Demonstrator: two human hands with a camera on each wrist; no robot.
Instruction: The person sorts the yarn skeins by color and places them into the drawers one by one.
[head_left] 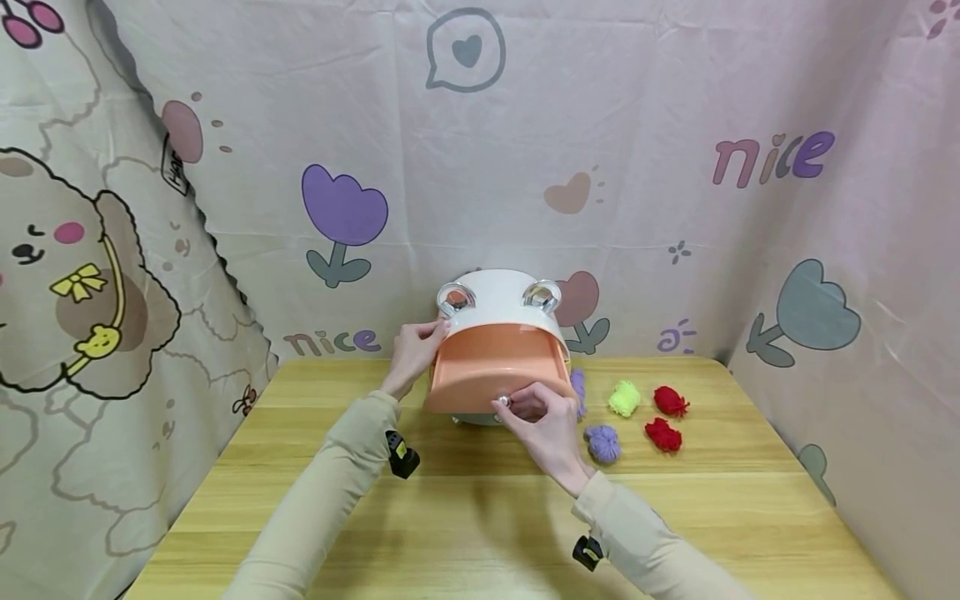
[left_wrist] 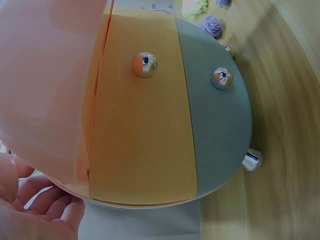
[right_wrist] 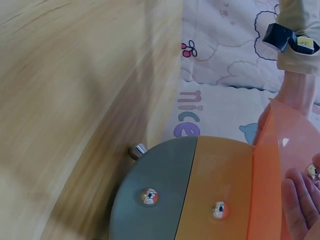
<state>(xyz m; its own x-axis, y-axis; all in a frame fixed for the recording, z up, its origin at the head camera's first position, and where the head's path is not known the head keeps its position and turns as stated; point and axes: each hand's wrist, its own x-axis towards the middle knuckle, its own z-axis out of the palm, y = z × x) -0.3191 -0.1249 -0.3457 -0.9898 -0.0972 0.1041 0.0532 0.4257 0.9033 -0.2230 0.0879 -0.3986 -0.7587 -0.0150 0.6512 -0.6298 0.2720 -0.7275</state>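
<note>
A small rounded drawer cabinet stands at the table's far side, with a white top and two shiny silver rings. Its peach-orange top drawer is pulled out, and the part of its inside that shows is bare. My right hand pinches the silver knob on that drawer's front between thumb and fingertips. On the cabinet's left side, my left hand grips the edge of the shell. Below the orange drawer, a yellow-orange drawer and a grey-green drawer are closed, each with a silver knob.
Right of the cabinet lie fluffy yarn bundles: a yellow-green one, two red ones and purple ones. Behind the wooden table hangs a printed cloth. Short silver feet hold up the cabinet.
</note>
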